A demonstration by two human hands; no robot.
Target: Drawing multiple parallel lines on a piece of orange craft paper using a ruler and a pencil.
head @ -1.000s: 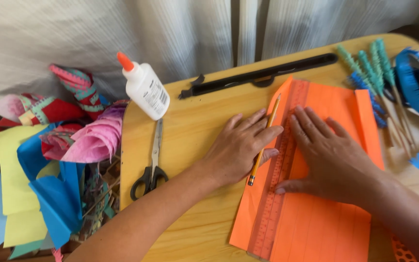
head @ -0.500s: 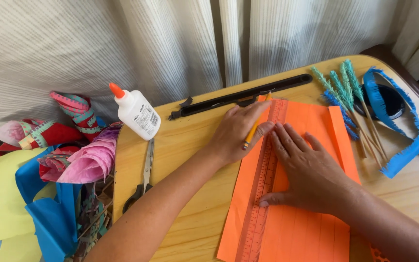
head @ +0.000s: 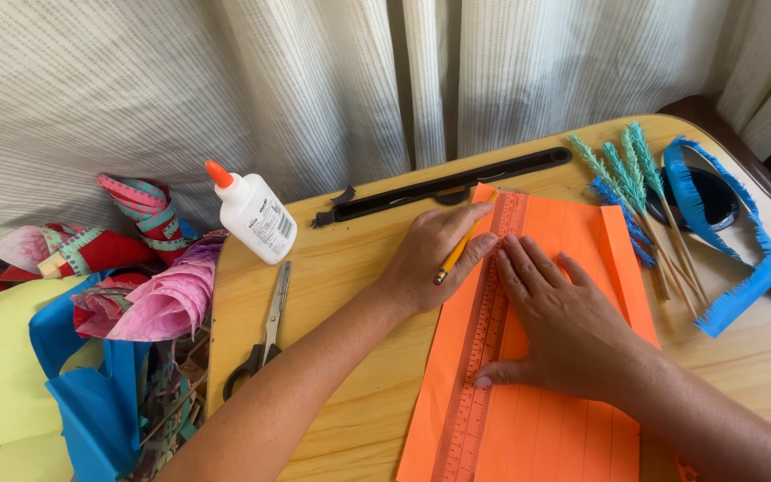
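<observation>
An orange paper sheet (head: 573,428) lies on a wooden table (head: 350,357), with an orange ruler (head: 484,348) laid lengthwise along its left part. My left hand (head: 430,259) grips a yellow pencil (head: 451,257) near the ruler's far end, its tip at the ruler's left edge. My right hand (head: 564,321) lies flat on the paper, its fingers spread and pressing the ruler down.
A white glue bottle with an orange cap (head: 252,214) and scissors (head: 265,335) sit left of my arm. A black bar (head: 443,186) lies along the far edge. Teal fringed sticks (head: 635,187) and blue fringed paper (head: 742,259) lie right. Coloured paper scraps (head: 91,357) pile off the left side.
My left hand has slid with the pencil along the ruler toward its far end. My right hand has stayed pressed on the ruler and paper. The view has shifted slightly.
</observation>
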